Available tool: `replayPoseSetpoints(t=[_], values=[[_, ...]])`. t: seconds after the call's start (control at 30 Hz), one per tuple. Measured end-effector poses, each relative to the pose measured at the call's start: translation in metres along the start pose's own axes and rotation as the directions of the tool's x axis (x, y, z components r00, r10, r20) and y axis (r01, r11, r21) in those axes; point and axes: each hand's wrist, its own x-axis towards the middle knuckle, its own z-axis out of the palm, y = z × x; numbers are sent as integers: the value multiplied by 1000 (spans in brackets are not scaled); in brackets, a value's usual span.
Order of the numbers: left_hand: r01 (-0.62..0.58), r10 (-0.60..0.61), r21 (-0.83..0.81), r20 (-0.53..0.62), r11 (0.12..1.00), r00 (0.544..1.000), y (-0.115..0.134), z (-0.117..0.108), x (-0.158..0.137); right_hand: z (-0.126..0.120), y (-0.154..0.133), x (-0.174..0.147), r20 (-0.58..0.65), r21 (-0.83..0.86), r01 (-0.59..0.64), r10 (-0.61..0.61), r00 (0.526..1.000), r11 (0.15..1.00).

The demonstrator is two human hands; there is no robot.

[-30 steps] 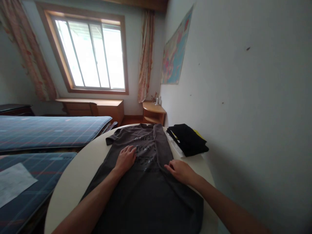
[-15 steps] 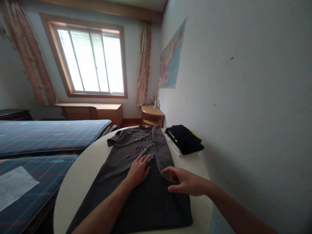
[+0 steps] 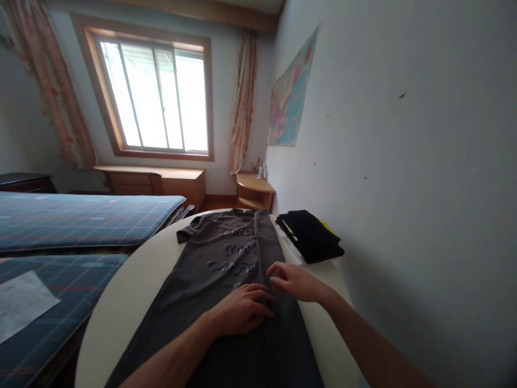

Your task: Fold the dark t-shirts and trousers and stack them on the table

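The round white table (image 3: 121, 302) is carrying a dark T-shirt (image 3: 189, 285), one side folded in!
The shirt's near end is running out of frame, the left forearm covering part of it; the left hand (image 3: 242, 310) is lying palm down, fingers loosely spread on the cloth; the right hand (image 3: 294, 281) is curling beside it, whether pinching fabric I can't tell; the lettering (image 3: 241, 250) is disappearing into the fold, its lowest line unreadable.
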Motion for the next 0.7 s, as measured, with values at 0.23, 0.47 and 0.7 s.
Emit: replayPoseSetpoints(t=[0.23, 0.47, 0.7], values=[[-34, 40, -77, 69, 996, 997, 7, 0, -3, 18, 38, 63, -212, -383, -13, -74, 974, 924], [-86, 97, -105, 105, 991, 990, 7, 4, -1, 28, 42, 78, -220, -635, -66, -99, 971, 770], [-91, 101, -100, 102, 991, 990, 10, -2, -1, 29, 43, 84, -359, -629, -39, -246, 900, 777]])
